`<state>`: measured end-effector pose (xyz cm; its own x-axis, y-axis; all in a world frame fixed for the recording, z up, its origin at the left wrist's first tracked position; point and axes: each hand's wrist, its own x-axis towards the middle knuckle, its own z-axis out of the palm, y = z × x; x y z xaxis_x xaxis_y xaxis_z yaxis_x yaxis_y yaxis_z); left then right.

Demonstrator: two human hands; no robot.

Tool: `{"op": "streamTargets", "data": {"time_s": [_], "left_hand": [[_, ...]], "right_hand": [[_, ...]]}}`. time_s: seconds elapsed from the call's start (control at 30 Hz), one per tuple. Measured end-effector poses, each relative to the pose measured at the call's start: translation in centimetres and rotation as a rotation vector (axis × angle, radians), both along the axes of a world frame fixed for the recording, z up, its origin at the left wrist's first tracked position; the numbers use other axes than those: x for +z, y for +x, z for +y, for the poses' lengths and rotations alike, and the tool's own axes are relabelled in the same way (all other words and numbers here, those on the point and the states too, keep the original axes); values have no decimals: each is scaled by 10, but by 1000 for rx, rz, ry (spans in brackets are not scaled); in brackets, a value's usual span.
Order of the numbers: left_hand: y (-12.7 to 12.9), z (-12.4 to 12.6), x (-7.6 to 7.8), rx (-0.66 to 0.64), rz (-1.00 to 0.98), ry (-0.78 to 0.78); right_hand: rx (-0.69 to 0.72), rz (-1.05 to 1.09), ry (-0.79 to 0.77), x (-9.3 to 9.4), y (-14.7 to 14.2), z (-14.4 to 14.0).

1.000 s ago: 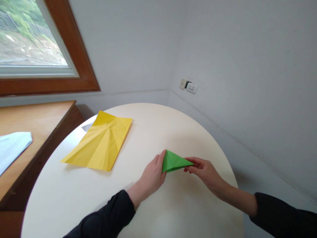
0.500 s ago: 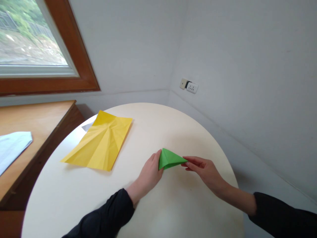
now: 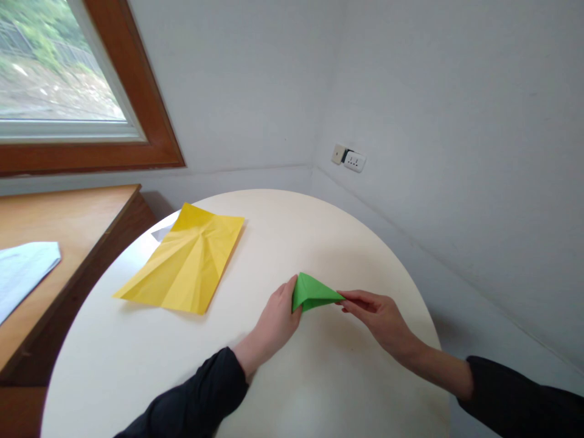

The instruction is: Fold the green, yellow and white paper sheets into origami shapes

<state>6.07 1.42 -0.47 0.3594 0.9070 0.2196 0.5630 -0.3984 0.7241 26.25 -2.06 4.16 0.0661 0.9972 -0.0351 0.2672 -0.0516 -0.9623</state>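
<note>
The folded green paper triangle [image 3: 314,292] sits just above the round white table [image 3: 319,389], right of centre, long axis running left to right, sharp tip pointing right. My left hand [image 3: 274,322] pinches its wide left end; my right hand [image 3: 376,316] pinches the tip between thumb and fingers. Count: one green piece, one creased yellow sheet [image 3: 185,260] lying flat, well apart to the left, one grey scrap [image 3: 160,233] partly under it, one pale sheet [image 3: 20,271] on the wooden desk [image 3: 68,219]. Nothing lies between the hands and the yellow sheet.
</note>
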Motion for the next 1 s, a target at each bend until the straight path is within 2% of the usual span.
{"op": "streamTargets", "data": {"time_s": [0.27,0.67,0.83,1.0], "left_hand": [[2,-1,2,11,-51,-13],[10,-15,7,-93,-193,-109],[14,-18,15,-110,-328,-233],[15,-19,24,-96,-440,-342]], "right_hand": [[38,-9,26,-3,-2,-1],[52,10,18,-6,-2,-2],[78,13,10,-2,-5,-3],[185,-22,19,1,-6,-5]]}}
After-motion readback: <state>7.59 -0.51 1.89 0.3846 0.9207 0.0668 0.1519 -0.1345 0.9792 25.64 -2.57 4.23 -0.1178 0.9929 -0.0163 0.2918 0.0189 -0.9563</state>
